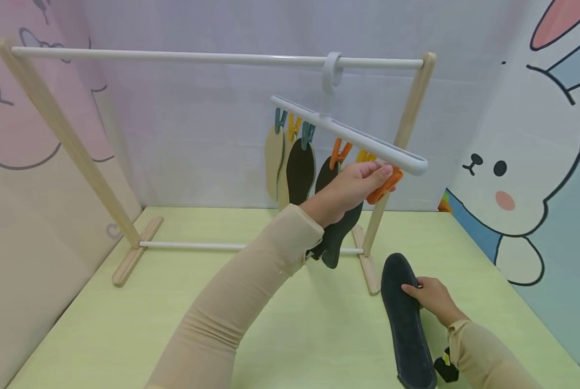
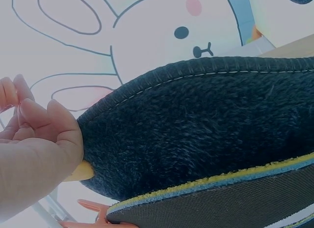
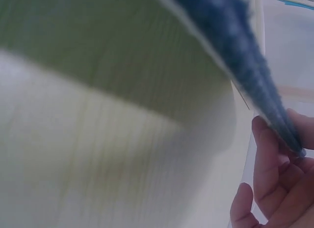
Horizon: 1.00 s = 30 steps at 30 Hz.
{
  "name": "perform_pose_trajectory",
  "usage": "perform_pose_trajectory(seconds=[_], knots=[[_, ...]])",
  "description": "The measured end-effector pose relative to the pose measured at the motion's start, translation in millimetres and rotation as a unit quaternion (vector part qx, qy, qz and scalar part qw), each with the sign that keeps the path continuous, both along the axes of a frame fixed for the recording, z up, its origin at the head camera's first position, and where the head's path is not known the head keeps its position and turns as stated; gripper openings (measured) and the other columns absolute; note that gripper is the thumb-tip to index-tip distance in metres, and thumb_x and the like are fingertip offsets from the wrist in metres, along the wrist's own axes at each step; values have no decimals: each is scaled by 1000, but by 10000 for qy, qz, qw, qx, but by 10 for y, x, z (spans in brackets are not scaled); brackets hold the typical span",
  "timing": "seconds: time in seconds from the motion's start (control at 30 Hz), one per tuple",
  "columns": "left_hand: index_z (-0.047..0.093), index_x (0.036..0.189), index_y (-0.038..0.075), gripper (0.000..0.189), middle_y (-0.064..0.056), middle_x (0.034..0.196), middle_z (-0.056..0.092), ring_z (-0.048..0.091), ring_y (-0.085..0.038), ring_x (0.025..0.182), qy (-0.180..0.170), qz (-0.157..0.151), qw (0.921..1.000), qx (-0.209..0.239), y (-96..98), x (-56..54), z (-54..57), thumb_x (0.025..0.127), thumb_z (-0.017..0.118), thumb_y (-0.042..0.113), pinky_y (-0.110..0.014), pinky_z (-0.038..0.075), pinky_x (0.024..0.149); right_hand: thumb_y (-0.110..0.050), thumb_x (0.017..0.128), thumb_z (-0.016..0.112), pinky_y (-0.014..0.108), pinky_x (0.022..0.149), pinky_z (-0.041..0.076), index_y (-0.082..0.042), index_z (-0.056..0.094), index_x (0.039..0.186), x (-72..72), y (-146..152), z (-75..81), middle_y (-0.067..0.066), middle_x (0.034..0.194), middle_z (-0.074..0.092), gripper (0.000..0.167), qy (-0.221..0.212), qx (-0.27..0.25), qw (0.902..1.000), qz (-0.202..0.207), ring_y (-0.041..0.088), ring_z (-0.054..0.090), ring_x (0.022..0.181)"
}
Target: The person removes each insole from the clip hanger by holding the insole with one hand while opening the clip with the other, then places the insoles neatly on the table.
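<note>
Under the right end of a white hanger (image 1: 348, 129), my left hand (image 1: 348, 189) pinches an orange clothespin (image 1: 386, 186). Beside that hand hang dark insoles (image 1: 345, 227), one from another orange clip (image 1: 340, 154) and one from a yellow clip (image 1: 366, 156). The left wrist view shows a fuzzy navy insole (image 2: 196, 125) with a yellow clip (image 2: 81, 172) at its end, close by my fingers. Low at the right, my right hand (image 1: 435, 297) grips a loose dark insole (image 1: 406, 324) by its side edge, thumb on top.
The hanger hooks over the white rail (image 1: 173, 55) of a wooden-legged rack (image 1: 66, 135). Farther left on it hang a cream insole (image 1: 273, 162) and a black insole (image 1: 300, 170) from clips. A pale yellow-green table (image 1: 173, 313) lies below, with cartoon-printed walls (image 1: 513, 135) around.
</note>
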<state>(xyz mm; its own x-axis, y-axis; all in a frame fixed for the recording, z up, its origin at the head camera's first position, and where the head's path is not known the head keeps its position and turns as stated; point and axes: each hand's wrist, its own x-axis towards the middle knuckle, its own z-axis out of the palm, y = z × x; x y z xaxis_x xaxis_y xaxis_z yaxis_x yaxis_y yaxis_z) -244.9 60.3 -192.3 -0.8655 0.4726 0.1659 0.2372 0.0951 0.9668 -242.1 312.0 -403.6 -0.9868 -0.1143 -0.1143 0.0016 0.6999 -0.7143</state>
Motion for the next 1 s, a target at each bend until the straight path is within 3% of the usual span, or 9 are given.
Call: perform_pose_trajectory(seconds=[0.17,0.47,0.73,0.87,1.0], knots=[[54,132,0,38,-17,123,61,57,-22,113,-30,60,10000,35,-9,1,5,104,42,22,-20,45,83,-14,95,59,35,59,48,10,61,87,2,-11,-7,6,73,62,25,-12,30,10000,20,17,57,63],[55,131,0,38,-16,122,61,57,-21,111,-84,51,9999,64,-1,-9,-11,104,41,22,-19,45,80,-14,92,62,34,59,49,16,57,101,10,4,-56,9,79,63,31,-202,72,9997,89,17,58,65],[54,132,1,38,-14,123,61,57,-21,112,-131,52,9999,56,1,-6,-9,104,42,23,-20,45,81,-16,89,66,43,69,49,25,31,129,14,11,-30,24,90,61,67,-527,395,9976,194,20,58,62],[54,132,1,38,-15,123,60,55,-25,116,-131,33,9999,61,2,-17,-18,104,41,23,-20,45,80,-13,87,68,44,70,49,25,27,131,20,27,-27,34,103,56,70,-567,449,9971,227,21,59,63],[54,132,0,38,-16,124,60,55,-25,117,-96,21,9999,52,7,-22,-21,104,41,23,-20,45,81,-10,86,68,44,70,49,25,27,131,26,38,-27,35,104,56,70,-625,419,9969,225,22,59,64]])
